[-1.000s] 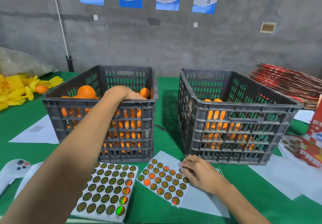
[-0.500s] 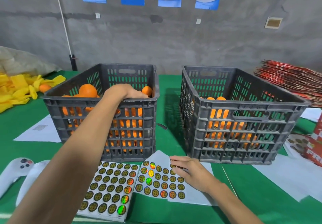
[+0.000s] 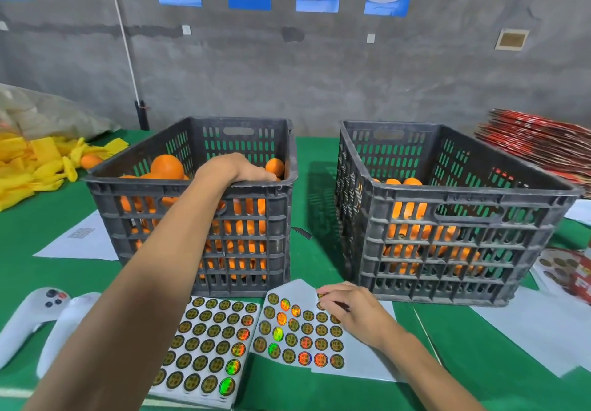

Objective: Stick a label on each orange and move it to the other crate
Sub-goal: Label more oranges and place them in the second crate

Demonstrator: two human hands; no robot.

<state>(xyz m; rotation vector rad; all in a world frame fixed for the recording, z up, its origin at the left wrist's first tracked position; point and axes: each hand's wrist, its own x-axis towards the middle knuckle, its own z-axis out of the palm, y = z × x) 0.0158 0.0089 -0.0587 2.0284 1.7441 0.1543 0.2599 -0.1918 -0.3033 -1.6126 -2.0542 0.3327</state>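
Two dark plastic crates stand on the green table. The left crate (image 3: 192, 186) is heaped with oranges (image 3: 167, 166). My left hand (image 3: 235, 169) reaches over its front rim among the fruit, and the rim hides my fingertips. The right crate (image 3: 463, 191) holds a lower layer of oranges (image 3: 411, 183). In front of the crates lie two sheets of round holographic labels. My right hand (image 3: 350, 313) rests on the right label sheet (image 3: 295, 330), with thumb and fingers pinching a label (image 3: 320, 296) at its upper right corner. The left label sheet (image 3: 208, 343) lies untouched.
Two white controllers (image 3: 35, 318) lie at the near left. White papers (image 3: 83, 241) lie left of the crates and at the right. Yellow wrappers (image 3: 38, 161) and a loose orange (image 3: 90, 161) sit far left. Red flat cartons (image 3: 537, 142) are stacked far right.
My right hand has slid left and up along the right label sheet to its upper corner. My left hand has stayed inside the left crate.
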